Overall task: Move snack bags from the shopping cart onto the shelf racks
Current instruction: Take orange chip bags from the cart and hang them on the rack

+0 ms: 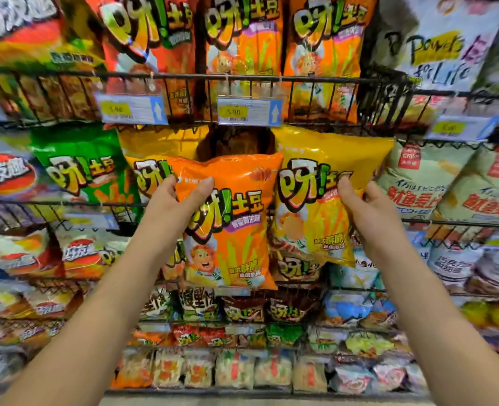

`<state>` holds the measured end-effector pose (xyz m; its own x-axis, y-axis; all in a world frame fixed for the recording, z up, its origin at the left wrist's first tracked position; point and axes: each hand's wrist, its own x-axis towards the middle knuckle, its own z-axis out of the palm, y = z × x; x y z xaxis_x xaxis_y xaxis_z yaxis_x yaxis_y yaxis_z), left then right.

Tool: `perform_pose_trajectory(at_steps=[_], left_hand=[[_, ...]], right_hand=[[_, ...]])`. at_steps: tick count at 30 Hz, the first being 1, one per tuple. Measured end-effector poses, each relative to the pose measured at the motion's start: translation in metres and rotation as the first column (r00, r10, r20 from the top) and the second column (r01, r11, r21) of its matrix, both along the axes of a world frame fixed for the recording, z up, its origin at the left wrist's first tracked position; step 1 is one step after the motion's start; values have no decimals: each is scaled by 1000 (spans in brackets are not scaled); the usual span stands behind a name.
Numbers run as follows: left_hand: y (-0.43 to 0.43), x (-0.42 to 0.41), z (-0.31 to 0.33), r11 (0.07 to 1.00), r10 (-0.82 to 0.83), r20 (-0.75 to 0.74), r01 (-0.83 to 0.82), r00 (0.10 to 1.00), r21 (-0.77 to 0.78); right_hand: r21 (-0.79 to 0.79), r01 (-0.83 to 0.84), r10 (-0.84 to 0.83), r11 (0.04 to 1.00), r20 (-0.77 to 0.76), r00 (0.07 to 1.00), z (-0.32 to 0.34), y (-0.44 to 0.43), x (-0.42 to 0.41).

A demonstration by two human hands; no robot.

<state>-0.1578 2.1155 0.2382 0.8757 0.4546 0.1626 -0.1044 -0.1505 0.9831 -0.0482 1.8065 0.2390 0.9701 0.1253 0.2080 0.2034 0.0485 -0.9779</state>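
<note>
Reaching up toward the wire racks, two bare arms rise from the bottom corners of the view. On the left, a green bag (78, 168) stands in the middle rack (66, 204), just beside a yellow bag (151, 148) that is partly hidden. The left hand (173, 205) is closed on the upper left corner of one orange snack bag (230, 221), thumb on the front, the other fingers behind it. This bag hangs upright in front of the middle rack, its top edge just below the upper rack's front rail (242, 79), and it covers part of the yellow bag behind. A dark gap in the row shows behind its top edge. Two price tags (248, 111) hang from that rail directly above, with a third further right, blurred. Three orange-red bags (243, 39) of the same brand stand in the upper rack above the tags. To the right, the right hand (369, 212) grips one yellow snack bag (327, 194) at its right edge, fingers curled over the front. That bag tilts slightly, its left edge touching the orange one. Pale bags (418, 183) fill the rack at the right edge. Lower racks hold many small packets, too blurred to count.
</note>
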Motion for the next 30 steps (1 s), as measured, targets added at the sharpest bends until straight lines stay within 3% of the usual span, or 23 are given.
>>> perform_pose_trajectory(at_steps=[13,27,30], left_hand=[[-12,-29,14,998,-6,48,9,999,-65],[-13,-42,11,997,23,20,-21,1000,-70],[-9,-42,16,995,60,13,-59,998,-80]], right_hand=[[64,-102,110,993,-142,984,-6,12,5],[-100,-170,155,980,-138,978,20,39,34],[-79,-170,149,982,-217,965,31,61,59]])
